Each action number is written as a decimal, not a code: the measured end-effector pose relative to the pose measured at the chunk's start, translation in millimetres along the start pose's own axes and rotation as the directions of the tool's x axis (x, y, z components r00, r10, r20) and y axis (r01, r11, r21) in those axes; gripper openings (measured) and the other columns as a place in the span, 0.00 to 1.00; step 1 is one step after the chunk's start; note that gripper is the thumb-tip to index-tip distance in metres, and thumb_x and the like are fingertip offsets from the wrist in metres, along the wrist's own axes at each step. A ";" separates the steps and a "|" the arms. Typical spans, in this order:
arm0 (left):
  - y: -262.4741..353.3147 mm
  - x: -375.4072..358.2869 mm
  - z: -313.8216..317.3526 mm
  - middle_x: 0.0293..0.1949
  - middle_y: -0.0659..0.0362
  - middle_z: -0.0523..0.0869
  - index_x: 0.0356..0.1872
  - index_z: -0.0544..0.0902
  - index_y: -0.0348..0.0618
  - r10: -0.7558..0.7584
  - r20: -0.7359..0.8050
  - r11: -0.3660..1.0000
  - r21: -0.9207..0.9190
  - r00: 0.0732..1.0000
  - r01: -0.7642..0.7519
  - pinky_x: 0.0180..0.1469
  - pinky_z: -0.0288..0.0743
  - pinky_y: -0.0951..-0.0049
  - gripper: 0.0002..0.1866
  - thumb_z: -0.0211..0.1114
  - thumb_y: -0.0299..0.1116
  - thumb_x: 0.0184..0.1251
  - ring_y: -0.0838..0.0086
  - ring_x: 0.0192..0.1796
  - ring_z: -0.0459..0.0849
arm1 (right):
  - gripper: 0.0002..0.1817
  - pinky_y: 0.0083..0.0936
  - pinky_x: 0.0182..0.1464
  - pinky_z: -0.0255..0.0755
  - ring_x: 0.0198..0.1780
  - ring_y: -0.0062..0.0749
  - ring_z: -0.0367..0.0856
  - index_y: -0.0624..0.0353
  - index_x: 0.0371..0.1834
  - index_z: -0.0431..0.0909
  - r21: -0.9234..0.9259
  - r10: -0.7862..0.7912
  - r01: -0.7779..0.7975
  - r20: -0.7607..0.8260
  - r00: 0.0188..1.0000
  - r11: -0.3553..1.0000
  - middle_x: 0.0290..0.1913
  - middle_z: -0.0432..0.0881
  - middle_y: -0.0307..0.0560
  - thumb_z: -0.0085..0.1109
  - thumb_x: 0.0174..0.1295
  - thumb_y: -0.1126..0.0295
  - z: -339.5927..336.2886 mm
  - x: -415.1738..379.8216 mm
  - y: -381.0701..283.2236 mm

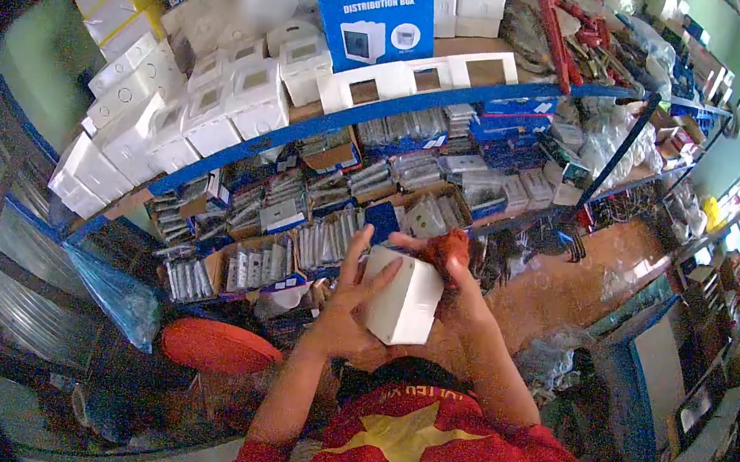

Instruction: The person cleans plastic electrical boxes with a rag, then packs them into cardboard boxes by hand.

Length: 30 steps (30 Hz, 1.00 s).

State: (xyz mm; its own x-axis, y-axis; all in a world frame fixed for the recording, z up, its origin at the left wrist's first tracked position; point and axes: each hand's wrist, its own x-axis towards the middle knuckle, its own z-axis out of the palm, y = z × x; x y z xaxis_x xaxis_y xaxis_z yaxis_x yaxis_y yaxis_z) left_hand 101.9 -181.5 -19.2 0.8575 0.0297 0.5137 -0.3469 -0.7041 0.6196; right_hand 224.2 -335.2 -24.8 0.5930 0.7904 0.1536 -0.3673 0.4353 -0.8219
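A white box [402, 299] with small corner holes is held in front of the red shirt. Along its left side my left hand [359, 298] is wrapped, with its fingers spread over the box's edge and upper face. At the box's far right edge my right hand [445, 253] has a crumpled red cloth [448, 246] in its fingers, pressed near the top of the box. The cloth hides part of the right fingers.
Ahead runs a blue-edged shelf [243, 145] with white boxes and a blue distribution box carton [375, 22]. Below are trays of packed switch plates [256, 268]. A red round stool [220, 345] stands at left, a tiled floor [555, 289] at right.
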 end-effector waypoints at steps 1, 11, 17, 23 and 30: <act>-8.7 -3.1 6.3 0.72 0.48 0.56 0.70 0.66 0.54 -0.011 -0.036 0.999 0.044 0.999 0.013 0.72 0.55 0.57 0.54 0.82 0.36 0.32 0.53 0.73 0.57 | 0.39 0.26 0.56 0.71 0.56 0.30 0.77 0.65 0.65 0.67 0.017 0.007 -0.007 -0.001 1.000 1.000 0.57 0.78 0.47 0.56 0.59 0.44 5.9 -4.5 -4.6; -15.0 -35.5 20.3 0.73 0.54 0.58 0.76 0.50 0.45 -0.280 0.384 0.623 -0.625 0.880 0.471 0.72 0.53 0.63 0.60 0.81 0.36 0.41 0.65 0.73 0.57 | 0.19 0.19 0.48 0.72 0.43 0.20 0.79 0.66 0.52 0.77 -0.462 -0.174 0.041 -0.247 0.953 0.886 0.43 0.83 0.40 0.67 0.58 0.71 -6.0 -3.5 14.9; -21.9 -36.9 28.5 0.69 0.55 0.65 0.74 0.57 0.48 -0.300 0.298 0.655 -0.626 0.906 0.423 0.71 0.54 0.66 0.56 0.82 0.35 0.41 0.68 0.72 0.61 | 0.21 0.21 0.50 0.72 0.46 0.20 0.78 0.66 0.53 0.76 -0.464 -0.067 -0.033 -0.199 0.978 0.885 0.45 0.83 0.42 0.68 0.57 0.71 -25.2 0.8 13.5; -27.0 -32.7 15.7 0.70 0.55 0.66 0.73 0.60 0.48 -0.337 0.231 0.772 -0.486 0.913 0.409 0.72 0.54 0.63 0.59 0.84 0.35 0.33 0.63 0.74 0.58 | 0.20 0.27 0.56 0.68 0.51 0.26 0.75 0.63 0.51 0.77 -0.698 -0.252 0.379 0.284 0.925 0.607 0.51 0.79 0.44 0.68 0.56 0.70 -1.1 -11.1 -5.8; -28.0 -43.5 29.0 0.68 0.53 0.68 0.73 0.57 0.41 -0.320 0.268 0.438 -0.809 0.909 0.392 0.68 0.63 0.63 0.62 0.86 0.36 0.31 0.66 0.67 0.70 | 0.12 0.22 0.43 0.73 0.39 0.23 0.79 0.63 0.48 0.78 -0.629 -0.217 0.071 -0.158 0.963 0.774 0.38 0.84 0.42 0.62 0.60 0.76 5.4 -1.2 -2.5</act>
State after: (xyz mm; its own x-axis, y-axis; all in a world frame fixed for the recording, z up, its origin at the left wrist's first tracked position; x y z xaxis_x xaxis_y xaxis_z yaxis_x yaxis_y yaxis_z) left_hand 85.4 -183.7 -76.1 0.9920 0.0623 0.1099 -0.1230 0.2767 0.9530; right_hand 220.5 -334.9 -20.0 0.7642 0.5989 0.2394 0.2084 0.1218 -0.9704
